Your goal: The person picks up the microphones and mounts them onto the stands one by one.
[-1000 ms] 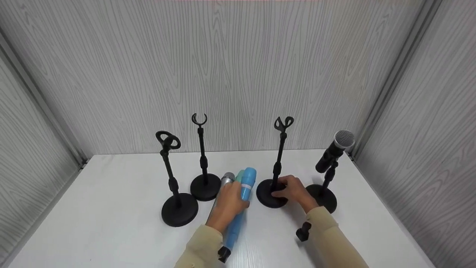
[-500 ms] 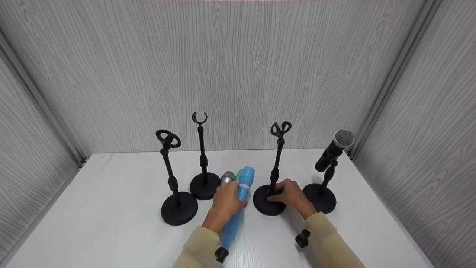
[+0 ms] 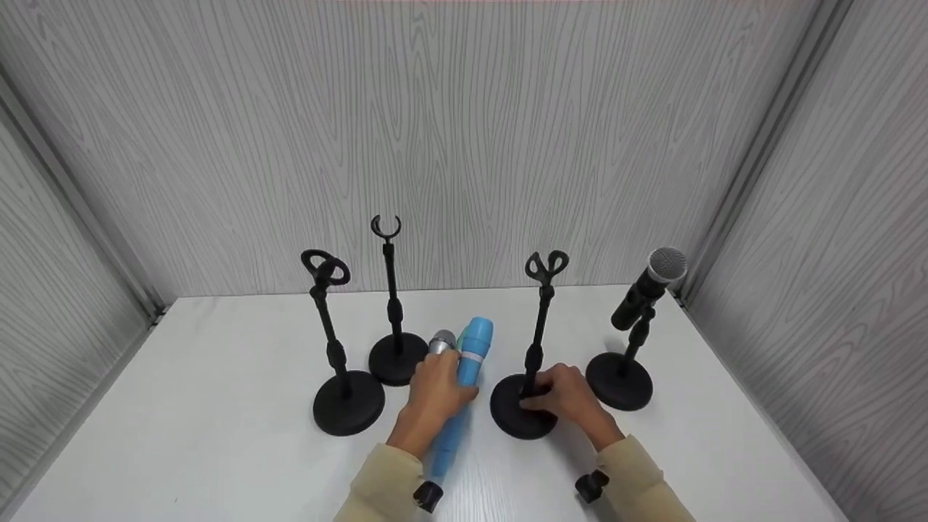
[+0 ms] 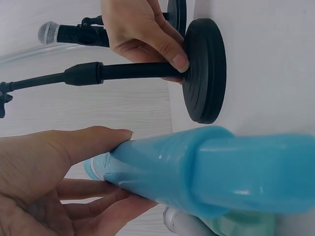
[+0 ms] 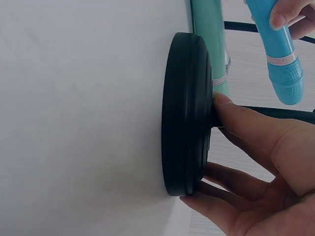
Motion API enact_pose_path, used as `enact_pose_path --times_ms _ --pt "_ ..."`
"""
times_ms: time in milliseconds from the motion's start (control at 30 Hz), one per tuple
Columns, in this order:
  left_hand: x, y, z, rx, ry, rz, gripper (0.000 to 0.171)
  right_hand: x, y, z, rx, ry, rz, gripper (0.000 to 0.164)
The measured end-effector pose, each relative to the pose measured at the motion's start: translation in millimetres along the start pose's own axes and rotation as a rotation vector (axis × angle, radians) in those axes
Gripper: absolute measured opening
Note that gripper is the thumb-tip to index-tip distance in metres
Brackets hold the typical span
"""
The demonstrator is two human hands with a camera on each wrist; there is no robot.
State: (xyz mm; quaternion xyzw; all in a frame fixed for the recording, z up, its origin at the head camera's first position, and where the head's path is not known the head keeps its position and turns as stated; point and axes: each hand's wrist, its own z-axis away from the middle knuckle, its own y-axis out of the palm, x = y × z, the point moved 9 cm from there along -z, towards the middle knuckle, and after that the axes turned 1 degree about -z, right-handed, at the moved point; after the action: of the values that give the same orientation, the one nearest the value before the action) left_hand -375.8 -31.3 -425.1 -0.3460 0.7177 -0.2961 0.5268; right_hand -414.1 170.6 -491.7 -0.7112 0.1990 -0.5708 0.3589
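My left hand (image 3: 431, 395) grips a blue microphone (image 3: 475, 342), thumb on one side and fingers on the other in the left wrist view. Under and beside it lie a silver-headed microphone (image 3: 441, 341) and a green microphone (image 5: 209, 46), both partly hidden. My right hand (image 3: 569, 400) holds a black microphone stand (image 3: 535, 355) low on its pole. In the right wrist view, its thumb (image 5: 246, 118) lies against the pole while other fingers reach the round base (image 5: 186, 115). The clip at the top of this stand holds nothing.
Two more black stands with bare holders, a nearer one (image 3: 348, 406) and a farther one (image 3: 397, 360), stand on the left. At right, a stand (image 3: 618, 382) carries a black microphone (image 3: 645, 290) with a silver head. Wood-grain panels (image 3: 464, 145) enclose the white table (image 3: 217, 391).
My right hand has drawn the stand toward me and slightly left across the table. The left hand still holds the blue microphone and has shifted slightly left.
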Motion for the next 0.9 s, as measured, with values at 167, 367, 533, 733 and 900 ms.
enact_pose_path --times_ms 167,367,533,733,900 --pt "1.7 -2.3 -2.3 -0.007 -0.010 0.006 0.041 3 0 8 0.007 0.008 -0.007 0.013" --pt "-2.0 -12.3 -6.8 -0.050 0.018 0.047 0.048 8 5 17 0.018 -0.008 0.025 0.013" --pt "-8.2 -22.3 -11.9 -0.057 0.029 0.111 0.058 12 4 23 0.016 -0.012 0.057 0.012" --pt "-16.9 -37.7 -19.3 -0.084 0.044 0.141 0.060 15 6 29 0.035 -0.002 0.065 0.012" --pt "-37.6 -57.8 -28.5 -0.190 0.112 0.182 0.058 18 6 29 0.018 -0.031 0.085 0.013"
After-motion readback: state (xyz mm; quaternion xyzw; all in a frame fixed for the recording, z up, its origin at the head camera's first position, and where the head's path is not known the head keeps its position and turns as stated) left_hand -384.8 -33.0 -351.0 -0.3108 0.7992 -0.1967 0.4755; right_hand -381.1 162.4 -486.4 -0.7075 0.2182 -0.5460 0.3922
